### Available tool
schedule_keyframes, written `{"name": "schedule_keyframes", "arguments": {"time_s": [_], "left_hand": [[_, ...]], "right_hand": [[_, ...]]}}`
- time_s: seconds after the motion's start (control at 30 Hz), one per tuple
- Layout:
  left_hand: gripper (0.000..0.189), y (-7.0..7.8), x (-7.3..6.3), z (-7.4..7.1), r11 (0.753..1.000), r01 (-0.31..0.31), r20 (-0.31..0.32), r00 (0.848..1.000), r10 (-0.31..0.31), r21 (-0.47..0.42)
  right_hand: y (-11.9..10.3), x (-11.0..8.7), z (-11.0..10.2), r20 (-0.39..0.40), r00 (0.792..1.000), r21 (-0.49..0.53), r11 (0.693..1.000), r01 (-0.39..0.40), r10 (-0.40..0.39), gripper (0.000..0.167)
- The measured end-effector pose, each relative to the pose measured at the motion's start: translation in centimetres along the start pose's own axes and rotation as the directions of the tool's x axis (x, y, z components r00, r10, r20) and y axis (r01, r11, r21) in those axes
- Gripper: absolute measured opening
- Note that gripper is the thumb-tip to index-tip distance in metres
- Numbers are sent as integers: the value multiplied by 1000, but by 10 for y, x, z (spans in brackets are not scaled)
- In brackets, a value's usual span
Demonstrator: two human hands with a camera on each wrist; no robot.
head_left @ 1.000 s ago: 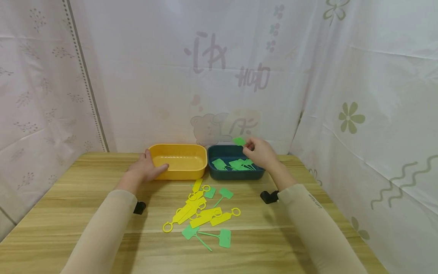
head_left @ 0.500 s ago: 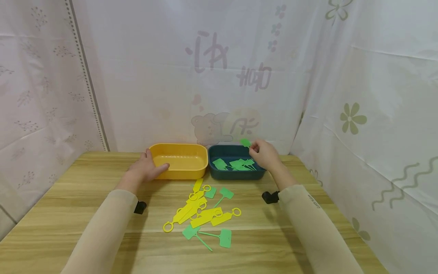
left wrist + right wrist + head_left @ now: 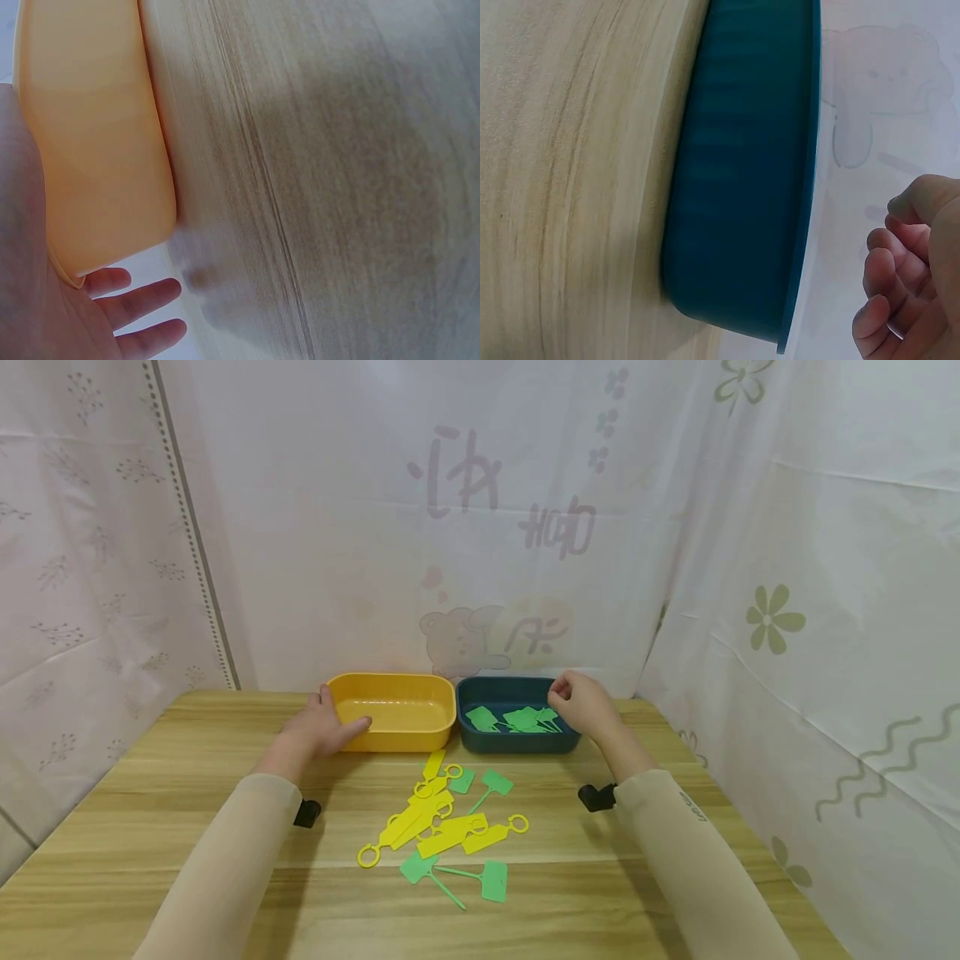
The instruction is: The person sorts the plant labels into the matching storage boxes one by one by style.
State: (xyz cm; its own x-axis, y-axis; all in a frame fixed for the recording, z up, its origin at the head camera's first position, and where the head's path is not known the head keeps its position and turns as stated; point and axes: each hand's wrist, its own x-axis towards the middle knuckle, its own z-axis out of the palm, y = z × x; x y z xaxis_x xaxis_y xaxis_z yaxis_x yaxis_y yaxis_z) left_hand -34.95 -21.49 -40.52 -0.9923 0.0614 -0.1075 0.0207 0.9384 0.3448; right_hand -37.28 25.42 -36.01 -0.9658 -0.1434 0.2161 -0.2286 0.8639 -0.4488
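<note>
In the head view, my left hand (image 3: 318,727) rests on the front left corner of a yellow box (image 3: 405,742). Its thumb lies along the front rim, and the fingers stretch out loosely past the corner in the left wrist view. Above the right end of a dark blue box (image 3: 517,743) is my right hand (image 3: 583,697), fingers curled, thumb near the index fingertip. Nothing shows in its grasp from either view. Several green tags (image 3: 525,719) with thin stems lie in the blue box; part of its right end is hidden behind the right hand.
On the wooden table (image 3: 225,743), several yellow ring-ended tags (image 3: 453,835) lie heaped in front of the boxes. Several green tags (image 3: 493,882) lie around them. A patterned white curtain (image 3: 337,527) hangs behind and along the sides.
The green tag that my right hand pinched above the blue box is out of sight now. That hand shifted slightly right, while the left hand and both boxes stayed put.
</note>
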Motion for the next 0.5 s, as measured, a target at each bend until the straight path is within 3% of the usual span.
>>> {"name": "schedule_keyframes", "arguments": {"time_s": [0.27, 0.5], "left_hand": [[126, 0, -1, 0, 1000, 0, 7, 1000, 0, -5], [127, -3, 3, 2, 1000, 0, 6, 1000, 0, -1]], "right_hand": [[0, -4, 2, 30, 1000, -3, 1000, -1, 1, 25], [-13, -10, 5, 61, 998, -2, 999, 35, -35, 23]]}}
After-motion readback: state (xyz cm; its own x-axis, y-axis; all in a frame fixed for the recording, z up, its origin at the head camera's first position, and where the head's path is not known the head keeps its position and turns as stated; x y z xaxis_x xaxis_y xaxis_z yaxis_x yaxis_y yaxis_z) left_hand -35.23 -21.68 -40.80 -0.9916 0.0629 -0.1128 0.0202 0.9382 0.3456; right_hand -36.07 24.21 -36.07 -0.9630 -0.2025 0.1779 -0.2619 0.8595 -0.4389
